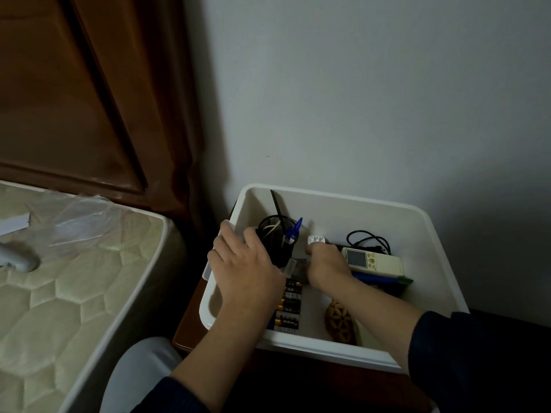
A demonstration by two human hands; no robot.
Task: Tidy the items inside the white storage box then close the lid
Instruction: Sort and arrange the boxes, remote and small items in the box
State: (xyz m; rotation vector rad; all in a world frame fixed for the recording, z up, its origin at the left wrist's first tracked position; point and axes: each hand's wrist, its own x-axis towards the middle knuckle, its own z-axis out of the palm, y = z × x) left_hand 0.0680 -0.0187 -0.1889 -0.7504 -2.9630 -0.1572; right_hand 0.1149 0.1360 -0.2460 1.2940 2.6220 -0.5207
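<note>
Mid-tidy: my left hand point(247, 263) cups the black pen holder point(275, 242) at the white storage box's point(429, 234) far left; my right hand point(325, 265) pinches a white charger point(316, 240); lid unseen, seating both comes next

A white box point(429, 234) is seen. A black mesh cup point(271, 234), a blue pen point(295, 229) and black-and-gold batteries point(289, 305) are seen inside. The bed point(59, 293) is covered in a pale honeycomb pattern.

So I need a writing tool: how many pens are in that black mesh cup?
2: a black pen leaning left, a blue pen leaning right. More may be hidden.
</note>
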